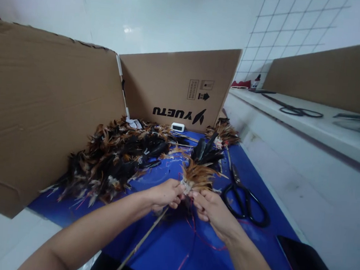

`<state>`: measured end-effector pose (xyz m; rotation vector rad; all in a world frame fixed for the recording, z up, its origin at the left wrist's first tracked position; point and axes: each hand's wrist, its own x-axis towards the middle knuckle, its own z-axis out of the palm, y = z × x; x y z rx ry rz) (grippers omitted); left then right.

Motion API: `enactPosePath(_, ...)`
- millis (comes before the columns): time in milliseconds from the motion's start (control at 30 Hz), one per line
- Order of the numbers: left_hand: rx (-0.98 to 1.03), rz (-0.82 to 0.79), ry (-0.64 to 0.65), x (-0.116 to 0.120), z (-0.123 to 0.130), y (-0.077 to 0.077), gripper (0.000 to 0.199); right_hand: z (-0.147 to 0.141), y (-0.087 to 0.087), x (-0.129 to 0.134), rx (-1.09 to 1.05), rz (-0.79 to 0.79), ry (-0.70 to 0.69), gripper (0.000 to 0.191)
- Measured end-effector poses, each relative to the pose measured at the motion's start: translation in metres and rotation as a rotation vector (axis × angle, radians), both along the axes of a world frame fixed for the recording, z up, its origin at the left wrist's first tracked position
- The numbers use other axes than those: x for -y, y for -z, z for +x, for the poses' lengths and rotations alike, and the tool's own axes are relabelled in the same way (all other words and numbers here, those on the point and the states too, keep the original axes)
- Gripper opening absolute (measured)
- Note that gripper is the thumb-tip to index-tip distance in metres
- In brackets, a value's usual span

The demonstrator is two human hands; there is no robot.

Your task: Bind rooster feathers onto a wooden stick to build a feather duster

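Observation:
Brown and black feathers fan out from the head of a feather duster [199, 175] in the middle of the blue table [157, 234]. My left hand [168, 194] is closed around its pale base, and a thin stick [140, 243] runs from below that hand toward the front edge. Opposite it, my right hand [207, 205] pinches the same base, its fingers bent and close to the left fingertips. Red string [195, 227] trails down from between the hands onto the table. Exactly what lies between the fingertips is hidden.
A large feather pile [114, 158] covers the table's left side. Black-handled scissors [244, 200] lie right of my right hand, with a dark tablet-like slab [310, 266] nearer. Behind stand a small white digital display [177, 127], another feather bundle [224, 133] and cardboard panels [175, 83].

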<state>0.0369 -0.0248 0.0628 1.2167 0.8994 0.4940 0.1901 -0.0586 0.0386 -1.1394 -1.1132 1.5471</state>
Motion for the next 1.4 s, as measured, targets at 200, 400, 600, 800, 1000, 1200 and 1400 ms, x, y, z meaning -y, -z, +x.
enactPosePath(200,0.174,-0.15,0.049,-0.006,-0.003,0.014,0.04,-0.003,0.004,-0.001,0.021,-0.034,0.003,0.026)
enactPosePath(400,0.283,-0.23,0.105,-0.013,-0.008,0.026,0.035,-0.002,0.005,-0.004,0.121,-0.072,0.017,0.028)
enactPosePath(600,0.256,-0.241,0.087,-0.013,-0.01,0.024,0.04,-0.003,0.007,-0.005,0.151,-0.077,0.056,0.031)
enactPosePath(800,0.211,-0.184,0.042,-0.009,-0.012,0.026,0.037,-0.002,0.007,-0.004,0.228,0.0,0.006,0.03)
enactPosePath(1000,0.093,-0.104,-0.013,-0.005,-0.012,0.023,0.034,-0.001,0.006,-0.001,0.492,0.221,0.069,0.026)
enactPosePath(1200,-0.049,0.015,0.008,-0.003,-0.011,0.027,0.036,-0.007,0.013,0.003,0.711,0.375,0.15,0.026)
enactPosePath(1400,-0.126,0.101,0.024,0.0,-0.01,0.027,0.035,-0.013,0.016,0.005,0.939,0.656,0.159,0.018)
